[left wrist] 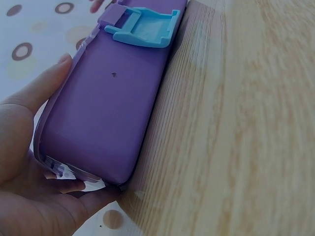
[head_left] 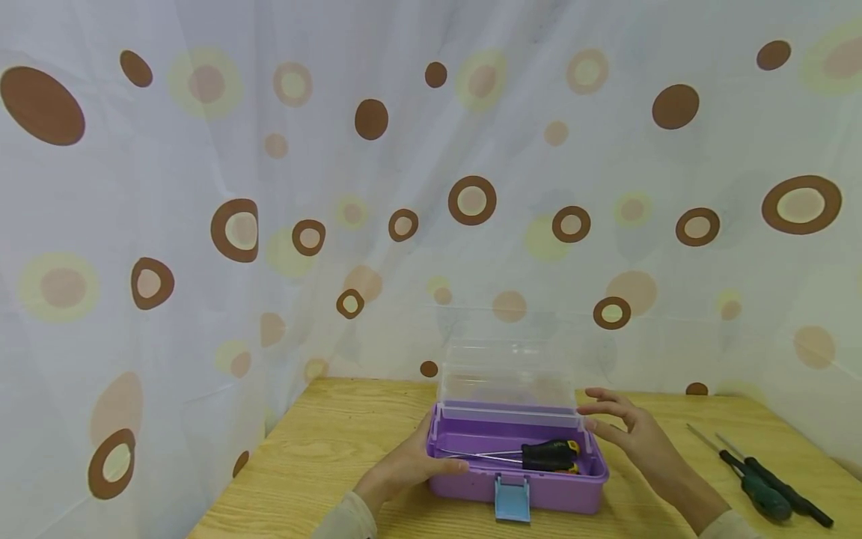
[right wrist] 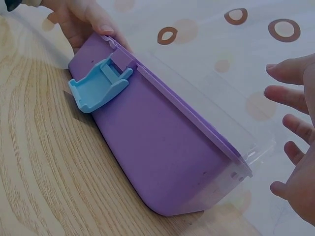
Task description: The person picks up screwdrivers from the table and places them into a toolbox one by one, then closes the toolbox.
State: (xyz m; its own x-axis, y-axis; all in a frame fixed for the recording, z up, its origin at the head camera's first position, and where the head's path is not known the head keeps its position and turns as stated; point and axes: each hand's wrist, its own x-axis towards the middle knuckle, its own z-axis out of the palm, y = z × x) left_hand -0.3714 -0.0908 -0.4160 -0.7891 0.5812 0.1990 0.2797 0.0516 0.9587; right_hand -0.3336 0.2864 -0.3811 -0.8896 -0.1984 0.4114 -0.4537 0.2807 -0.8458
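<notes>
A purple toolbox stands on the table, its clear lid raised and tilted back. My left hand grips the box's left end, the thumb over the front rim and the fingers along the side, as the left wrist view also shows. Inside lie screwdrivers with black handles, their shafts pointing left. A light blue latch hangs down at the front. Beside the box's right end is my right hand, fingers spread and holding nothing; in the right wrist view they show apart from the box wall.
Farther right on the wooden table lie a screwdriver with a dark green handle and another with a black handle. A white curtain with brown and yellow circles hangs behind the table and along its left.
</notes>
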